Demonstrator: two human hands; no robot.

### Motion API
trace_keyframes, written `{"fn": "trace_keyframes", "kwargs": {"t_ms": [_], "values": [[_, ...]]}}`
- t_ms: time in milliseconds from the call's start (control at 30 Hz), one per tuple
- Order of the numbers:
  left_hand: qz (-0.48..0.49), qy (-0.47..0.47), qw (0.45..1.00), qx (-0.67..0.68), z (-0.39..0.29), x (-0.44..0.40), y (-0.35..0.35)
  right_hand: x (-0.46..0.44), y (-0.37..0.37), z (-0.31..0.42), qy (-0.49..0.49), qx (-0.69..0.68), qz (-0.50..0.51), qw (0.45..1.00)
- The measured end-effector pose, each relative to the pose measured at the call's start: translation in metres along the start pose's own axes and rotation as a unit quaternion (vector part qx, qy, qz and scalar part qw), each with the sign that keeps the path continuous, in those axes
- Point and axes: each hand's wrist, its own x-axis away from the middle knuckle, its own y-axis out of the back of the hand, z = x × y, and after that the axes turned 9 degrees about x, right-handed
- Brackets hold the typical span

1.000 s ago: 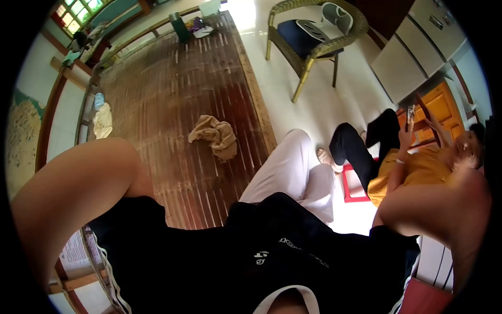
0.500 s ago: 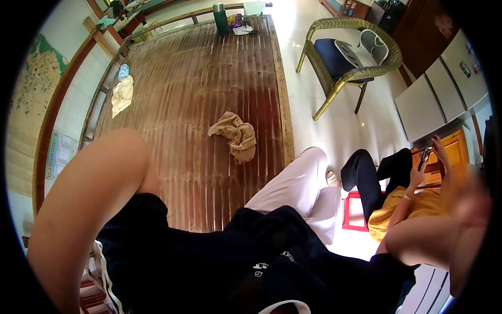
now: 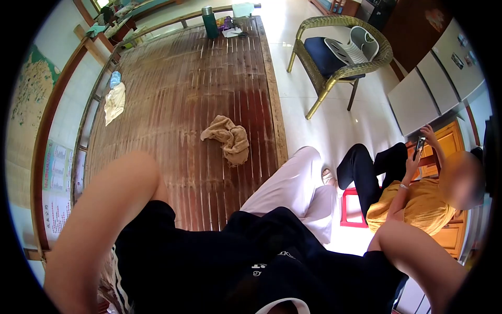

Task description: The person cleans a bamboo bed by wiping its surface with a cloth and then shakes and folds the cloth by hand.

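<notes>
Neither of my hands shows; both of my arms are bent, with the elbows out to the sides and the forearms running out of view at the lower edges. A crumpled brown cloth [image 3: 234,142] lies on the bamboo slat bed [image 3: 157,94] in front of me. Along the bed's left edge are a cream cloth [image 3: 115,102] and a small blue item [image 3: 115,79]. A dark green bottle [image 3: 209,23] stands upright at the far end, beside a purple packet [image 3: 226,23] and some white paper [image 3: 231,32].
A wicker chair [image 3: 329,86] with a blue cushion holds a grey-white plastic object [image 3: 363,48]. To the right a person in a yellow top [image 3: 418,204] sits holding a phone [image 3: 419,147]. A red stool [image 3: 353,208] and a white cabinet [image 3: 415,102] are nearby.
The view has shifted, and more of the wall at the left shows than a second ago. My arms have moved slightly. The cloths, bottle and chair rest in their places.
</notes>
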Motion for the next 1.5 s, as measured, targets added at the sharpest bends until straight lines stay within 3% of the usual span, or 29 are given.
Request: {"fn": "trace_keyframes", "kwargs": {"t_ms": [100,167,233,300,333,367,400,433,467,500,533,567,600,633,667,700,800,867,933,1033,1100,1167,1200,1333,1400,1500], "values": [[-0.096,0.026,0.994,-0.046,0.006,0.032,0.008,0.030,0.010,0.008,-0.013,-0.034,-0.149,0.988],[-0.168,0.104,0.976,-0.090,0.026,0.075,0.006,0.089,0.041,0.019,-0.086,-0.054,-0.213,0.972],[-0.201,0.256,0.939,-0.115,0.062,0.129,-0.010,0.152,-0.002,-0.018,-0.293,0.050,-0.192,0.935],[-0.196,0.478,0.853,-0.081,0.109,0.200,-0.037,0.216,-0.046,-0.048,-0.488,0.090,-0.115,0.860],[-0.211,0.614,0.760,-0.026,0.133,0.238,-0.055,0.246,-0.064,-0.058,-0.591,0.093,-0.073,0.798],[-0.163,0.718,0.677,-0.018,0.154,0.289,-0.068,0.290,-0.079,-0.069,-0.637,0.088,-0.023,0.765],[-0.015,0.741,0.652,-0.156,0.162,0.320,-0.076,0.323,-0.093,-0.072,-0.663,0.096,0.035,0.742],[0.100,0.710,0.624,-0.310,0.167,0.357,-0.090,0.351,-0.107,-0.073,-0.676,0.103,0.077,0.726],[0.102,0.709,0.626,-0.310,0.168,0.379,-0.098,0.375,-0.120,-0.075,-0.687,0.113,0.117,0.709],[0.145,0.737,0.581,-0.314,0.166,0.395,-0.106,0.393,-0.130,-0.077,-0.687,0.116,0.113,0.709],[0.187,0.761,0.535,-0.316,0.163,0.402,-0.113,0.409,-0.139,-0.077,-0.673,0.151,0.185,0.700],[0.170,0.761,0.532,-0.331,0.158,0.398,-0.122,0.422,-0.147,-0.080,-0.657,0.184,0.255,0.685],[0.154,0.761,0.529,-0.344,0.153,0.397,-0.131,0.430,-0.153,-0.086,-0.660,0.191,0.252,0.681],[0.114,0.722,0.581,-0.358,0.149,0.407,-0.135,0.439,-0.159,-0.091,-0.712,0.205,0.326,0.587],[0.120,0.722,0.584,-0.351,0.145,0.411,-0.137,0.447,-0.163,-0.098,-0.752,0.214,0.395,0.482],[0.102,0.690,0.630,-0.341,0.137,0.417,-0.139,0.451,-0.165,-0.110,-0.797,0.170,0.422,0.396],[0.102,0.622,0.717,-0.297,0.090,0.416,-0.140,0.460,-0.183,-0.126,-0.808,0.272,0.398,0.339],[0.116,0.634,0.719,-0.262,0.044,0.403,-0.142,0.475,-0.186,-0.133,-0.802,0.313,0.382,0.335],[0.146,0.645,0.706,-0.256,-0.004,0.395,-0.146,0.486,-0.181,-0.136,-0.849,0.281,0.257,0.366],[0.137,0.634,0.717,-0.255,-0.030,0.402,-0.154,0.501,-0.181,-0.146,-0.863,0.326,0.225,0.313],[0.131,0.710,0.627,-0.292,-0.012,0.388,-0.161,0.508,-0.178,-0.148,-0.877,0.320,0.221,0.282],[0.132,0.712,0.618,-0.307,0.026,0.389,-0.164,0.516,-0.180,-0.152,-0.898,0.347,0.111,0.248],[0.131,0.716,0.605,-0.323,0.051,0.389,-0.167,0.510,-0.179,-0.156,-0.911,0.342,0.110,0.202],[0.095,0.667,0.636,-0.377,0.178,0.434,-0.152,0.507,-0.179,-0.155,-0.913,0.336,0.109,0.203],[0.128,0.698,0.597,-0.375,0.250,0.435,-0.139,0.507,-0.182,-0.157,-0.908,0.350,0.121,0.197],[0.098,0.733,0.555,-0.380,0.331,0.426,-0.128,0.506,-0.181,-0.156,-0.910,0.341,0.127,0.198]]}}
